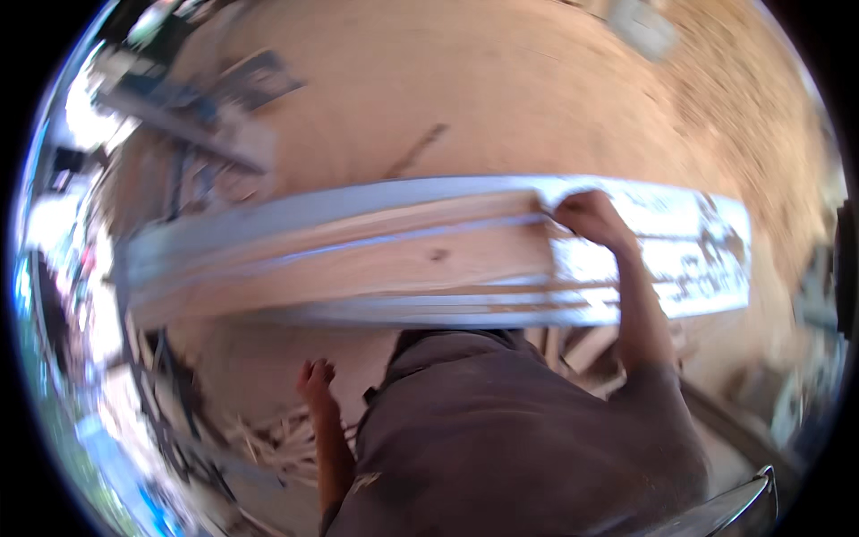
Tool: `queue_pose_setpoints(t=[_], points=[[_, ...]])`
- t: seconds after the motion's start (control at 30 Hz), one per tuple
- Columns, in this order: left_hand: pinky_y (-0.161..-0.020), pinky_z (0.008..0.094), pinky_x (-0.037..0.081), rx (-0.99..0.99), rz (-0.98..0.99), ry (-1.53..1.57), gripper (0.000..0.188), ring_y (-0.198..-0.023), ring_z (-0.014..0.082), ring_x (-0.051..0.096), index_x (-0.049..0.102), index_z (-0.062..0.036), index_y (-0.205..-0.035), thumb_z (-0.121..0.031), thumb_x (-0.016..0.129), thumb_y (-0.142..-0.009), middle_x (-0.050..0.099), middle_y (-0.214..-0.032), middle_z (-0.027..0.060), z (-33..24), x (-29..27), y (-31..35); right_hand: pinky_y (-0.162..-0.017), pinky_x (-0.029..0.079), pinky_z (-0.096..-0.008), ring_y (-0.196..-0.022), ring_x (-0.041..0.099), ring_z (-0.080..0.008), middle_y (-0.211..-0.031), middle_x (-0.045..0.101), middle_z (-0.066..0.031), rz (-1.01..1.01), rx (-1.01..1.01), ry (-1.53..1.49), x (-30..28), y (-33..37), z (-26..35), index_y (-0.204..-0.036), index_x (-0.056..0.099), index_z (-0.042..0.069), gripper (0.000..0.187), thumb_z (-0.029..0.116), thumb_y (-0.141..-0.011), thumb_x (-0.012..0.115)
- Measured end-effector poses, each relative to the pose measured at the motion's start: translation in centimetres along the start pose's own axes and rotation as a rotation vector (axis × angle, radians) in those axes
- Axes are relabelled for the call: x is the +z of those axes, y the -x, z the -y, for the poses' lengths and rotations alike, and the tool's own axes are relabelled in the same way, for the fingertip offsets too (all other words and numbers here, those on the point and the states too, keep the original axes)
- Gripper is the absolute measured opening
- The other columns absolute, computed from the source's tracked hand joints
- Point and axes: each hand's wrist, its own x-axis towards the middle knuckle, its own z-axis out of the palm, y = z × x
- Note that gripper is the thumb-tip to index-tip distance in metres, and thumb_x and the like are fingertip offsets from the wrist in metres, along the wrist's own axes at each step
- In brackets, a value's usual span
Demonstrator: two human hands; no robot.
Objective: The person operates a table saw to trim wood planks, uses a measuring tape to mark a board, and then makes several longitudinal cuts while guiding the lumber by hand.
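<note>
A long pale wooden board [403, 262] lies along a whitish workbench [617, 195] in front of me. A dark knot shows in its face, and a thin bluish-white strip [358, 242] runs lengthwise over it; blur hides whether that is a groove or a separate thing. At the board's right end is my right hand [589, 217], its fingers closed together on something too small to make out. My left hand [318, 376] hangs low on the near side of the bench, away from the board. Its fingers are smeared by motion, and nothing can be made out in them.
Wood scraps [282, 438] lie in a heap on the ground at the lower left. Beyond the bench stretches a sandy brown floor [429, 89] with a dark stick on it. A beam [183, 130] and clutter stand at the far left. A pale block [642, 29] sits at the far right.
</note>
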Motion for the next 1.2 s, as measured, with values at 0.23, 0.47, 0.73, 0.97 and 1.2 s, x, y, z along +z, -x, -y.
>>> queue_pose_setpoints(t=[0.23, 0.47, 0.73, 0.97, 1.2], points=[[-0.083, 0.0299, 0.054, 0.288, -0.356, 0.169, 0.054, -0.096, 0.0177, 0.066, 0.052, 0.0117, -0.138, -0.014, 0.065, -0.092, 0.069, -0.109, 0.012, -5.0, 5.7, -7.3, -0.05, 0.044, -0.0298, -0.054, 0.055, -0.0093, -0.059, 0.058, -0.0027, 0.081, -0.024, -0.099, 5.2, -0.4, 6.0, -0.074, 0.065, 0.0, 0.018, 0.013, -0.087, 0.065], [-0.117, 0.0436, 0.036, 0.343, -0.634, -0.002, 0.071, -0.135, 0.0387, 0.048, 0.038, 0.0089, -0.15, -0.018, 0.067, -0.091, 0.047, -0.149, 0.0281, -8.2, 7.1, -13.3, -0.043, 0.04, -0.0327, -0.047, 0.053, -0.014, -0.054, 0.057, -0.0061, 0.0, -0.013, 0.083, 3.0, -3.2, -2.6, -0.069, 0.067, -0.004, 0.033, 0.025, -0.083, 0.073], [-0.123, 0.0534, 0.022, 0.405, -0.986, -0.229, 0.079, -0.148, 0.0476, 0.026, 0.03, 0.0066, -0.155, -0.022, 0.066, -0.091, 0.025, -0.162, 0.0296, -7.7, 8.3, -18.4, -0.057, 0.05, -0.0317, -0.061, 0.061, -0.0143, -0.072, 0.068, -0.0075, 0.18, 0.221, -0.035, -1.2, -1.2, -5.2, -0.108, 0.076, 0.0, 0.03, 0.016, -0.085, 0.069], [-0.122, 0.0419, 0.029, 0.309, -0.83, 0.23, 0.077, -0.148, 0.0384, 0.034, 0.029, 0.0072, -0.155, -0.017, 0.066, -0.092, 0.033, -0.16, 0.0276, -8.7, 7.7, -16.1, -0.062, 0.054, -0.0316, -0.065, 0.064, -0.0163, -0.077, 0.071, -0.009, 0.159, 0.198, -0.053, 0.4, -2.3, -1.8, -0.116, 0.073, 0.002, 0.035, 0.017, -0.085, 0.069], [-0.125, 0.0391, 0.023, 0.29, -0.626, 0.321, 0.079, -0.154, 0.036, 0.024, 0.022, 0.0043, -0.159, -0.023, 0.062, -0.097, 0.02, -0.167, 0.0246, -11.0, 8.5, -15.4, -0.066, 0.058, -0.0315, -0.069, 0.067, -0.0182, -0.083, 0.073, -0.0105, 0.173, -0.04, 0.016, 0.1, -3.5, -3.8, -0.124, 0.07, 0.004, 0.043, 0.018, -0.084, 0.07]])
